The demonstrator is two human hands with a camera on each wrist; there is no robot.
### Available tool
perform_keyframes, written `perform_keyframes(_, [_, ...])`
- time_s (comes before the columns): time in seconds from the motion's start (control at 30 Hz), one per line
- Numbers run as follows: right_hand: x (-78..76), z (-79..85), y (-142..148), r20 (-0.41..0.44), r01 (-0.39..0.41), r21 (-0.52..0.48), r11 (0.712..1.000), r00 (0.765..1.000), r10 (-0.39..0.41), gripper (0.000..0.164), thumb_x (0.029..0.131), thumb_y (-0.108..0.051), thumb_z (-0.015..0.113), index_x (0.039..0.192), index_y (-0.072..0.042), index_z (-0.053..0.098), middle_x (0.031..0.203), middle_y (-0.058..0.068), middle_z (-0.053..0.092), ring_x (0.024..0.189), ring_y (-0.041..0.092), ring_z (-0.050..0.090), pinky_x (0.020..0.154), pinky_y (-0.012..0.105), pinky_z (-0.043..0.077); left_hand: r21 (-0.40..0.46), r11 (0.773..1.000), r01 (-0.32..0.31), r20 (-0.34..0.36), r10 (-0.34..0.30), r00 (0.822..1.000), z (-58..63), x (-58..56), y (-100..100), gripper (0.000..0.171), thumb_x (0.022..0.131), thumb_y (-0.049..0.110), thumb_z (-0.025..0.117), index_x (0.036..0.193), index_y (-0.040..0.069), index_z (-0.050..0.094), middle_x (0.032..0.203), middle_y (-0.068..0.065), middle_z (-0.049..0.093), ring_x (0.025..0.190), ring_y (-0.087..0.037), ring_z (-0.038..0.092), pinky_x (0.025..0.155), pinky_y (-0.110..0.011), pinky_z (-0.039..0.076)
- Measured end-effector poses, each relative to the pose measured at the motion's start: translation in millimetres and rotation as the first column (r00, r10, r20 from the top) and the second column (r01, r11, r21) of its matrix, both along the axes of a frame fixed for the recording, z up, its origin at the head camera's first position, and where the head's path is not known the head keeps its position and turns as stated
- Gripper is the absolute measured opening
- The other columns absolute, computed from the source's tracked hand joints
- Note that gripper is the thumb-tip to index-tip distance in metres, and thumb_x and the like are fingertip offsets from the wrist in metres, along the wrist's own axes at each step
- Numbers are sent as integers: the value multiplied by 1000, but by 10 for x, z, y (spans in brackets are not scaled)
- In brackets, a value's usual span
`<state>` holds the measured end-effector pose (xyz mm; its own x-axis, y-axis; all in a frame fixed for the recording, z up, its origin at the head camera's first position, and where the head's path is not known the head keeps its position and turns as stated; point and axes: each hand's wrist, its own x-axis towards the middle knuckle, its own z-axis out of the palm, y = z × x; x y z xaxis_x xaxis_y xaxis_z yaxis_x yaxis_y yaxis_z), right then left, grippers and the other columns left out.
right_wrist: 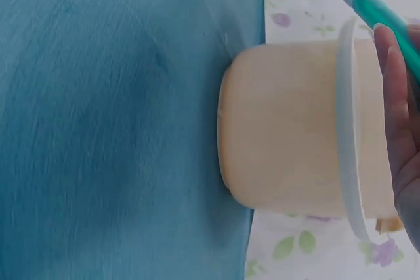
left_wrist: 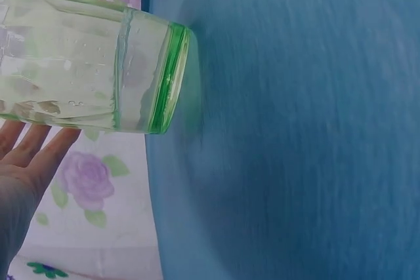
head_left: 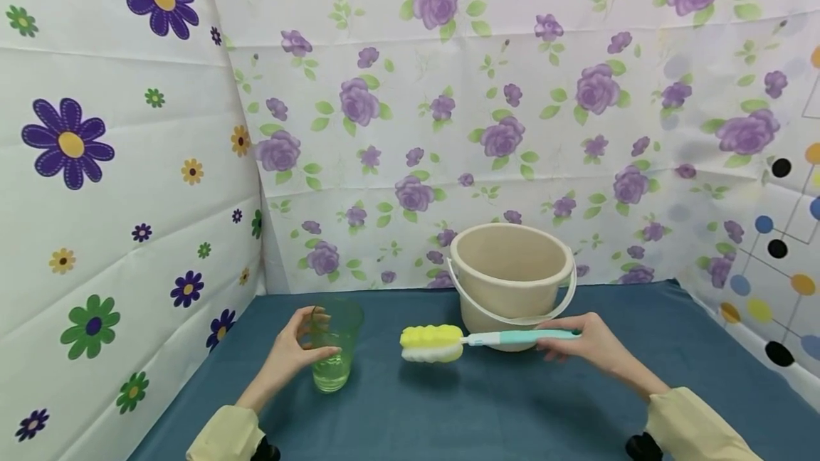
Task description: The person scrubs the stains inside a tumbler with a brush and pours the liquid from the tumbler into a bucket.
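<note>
My left hand (head_left: 296, 348) holds a clear green drinking glass (head_left: 333, 368), thumb in front and fingers around the far side. A little water (left_wrist: 138, 70) shows near its thick base; whether the base touches the cloth I cannot tell. In my right hand (head_left: 592, 343) is a bottle brush by its teal handle (head_left: 522, 336). Its yellow and white sponge head (head_left: 432, 343) points left toward the glass, apart from it, and casts a shadow on the cloth below. The right wrist view shows the fingers (right_wrist: 396, 96) along the handle.
A cream bucket (head_left: 512, 255) with a white handle stands at the back, just behind the brush and right hand. Blue cloth (head_left: 448, 411) covers the table. Flower-patterned sheets (head_left: 397, 126) hang behind and at the left; a dotted one (head_left: 781, 290) hangs right.
</note>
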<state>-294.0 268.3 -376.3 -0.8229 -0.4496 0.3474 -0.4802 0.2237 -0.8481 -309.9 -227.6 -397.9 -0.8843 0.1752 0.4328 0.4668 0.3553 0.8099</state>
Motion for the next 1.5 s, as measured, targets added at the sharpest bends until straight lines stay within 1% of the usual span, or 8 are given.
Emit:
perform_keyframes(0.2, [25,56,97,17,-2,7,1000,1000,2,31,85,-6,63,109,13,59,86,15,66,71,39,61,59,46,49,-22,999,25,33,-24,999,194,187,162,65,71,12,79,125,9,43,117,-14,52,95,-27,53,77,-48,43])
perform_keyframes(0.3, [47,70,151,34,-5,-9,1000,999,5,32,86,-4,61,111,15,56,87,16,66,73,41,61,61,46,49,-42,999,31,68,-28,997,244,223,220,66,71,13,78,126,7,43,117,-12,52,96,-25,53,78,-48,42])
perform_keyframes(0.43, [90,106,198,22,15,-6,1000,1000,-15,33,86,-1,60,111,19,53,85,18,65,71,36,62,59,43,50,-58,997,55,93,-49,994,263,224,285,68,71,14,79,127,4,42,119,-14,52,97,-25,53,79,-49,42])
perform_keyframes(0.6, [110,137,238,-5,42,8,999,999,-42,32,86,-2,60,110,18,54,83,19,65,67,30,63,57,42,50,-72,992,108,94,-101,990,291,251,383,70,71,16,79,128,3,41,119,-15,51,101,-30,51,81,-50,41])
perform_keyframes(0.83, [104,130,340,12,87,2,996,996,-87,34,85,-8,63,109,15,57,83,24,63,69,36,62,58,42,50,-86,980,180,103,-171,980,300,294,539,68,72,14,78,127,4,41,119,-17,50,102,-33,50,80,-50,41])
perform_keyframes(1.0, [147,155,435,-27,113,-2,994,993,-113,32,85,-6,63,109,14,57,82,24,63,68,35,62,58,42,50,-88,970,225,67,-219,973,274,236,652,69,71,14,79,127,2,41,118,-16,51,102,-34,50,78,-50,42])
perform_keyframes(1.27, [208,215,560,-46,193,10,981,980,-192,33,85,-8,63,111,12,58,81,20,65,68,31,63,60,40,50,-152,954,257,17,-258,966,67,28,696,73,69,23,80,129,10,40,120,-6,51,104,-23,51,78,-47,44])
perform_keyframes(1.5, [259,305,652,-105,220,17,975,971,-217,29,87,-3,60,111,12,58,80,18,65,68,30,62,59,40,50,-212,942,262,-29,-274,961,67,7,728,74,69,29,80,129,11,41,119,-4,50,102,-23,51,76,-44,45])
